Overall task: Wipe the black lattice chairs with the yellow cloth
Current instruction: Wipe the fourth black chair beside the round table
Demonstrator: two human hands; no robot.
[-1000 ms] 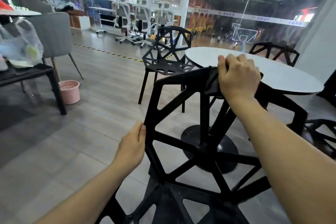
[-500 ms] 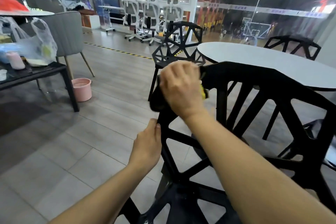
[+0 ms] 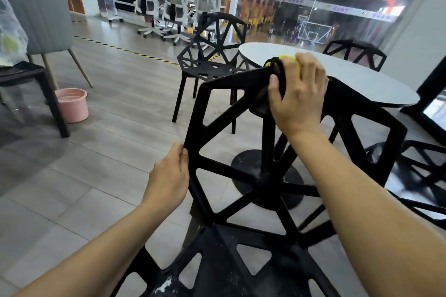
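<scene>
My left hand (image 3: 169, 176) grips the left edge of the near black lattice chair (image 3: 241, 142), fingers curled round its backrest frame. On that chair's top rail, my right hand (image 3: 298, 94) clamps the yellow cloth (image 3: 288, 58), bunched under curled fingers, with the round table (image 3: 350, 75) just behind.

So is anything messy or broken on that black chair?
Nothing looks broken. The near black lattice chair has pale specks and a white smear on its seat, near the bottom edge of the view, so it looks dirty there. The right hand presses the yellow cloth on the backrest top; the left hand grips its side.
</scene>
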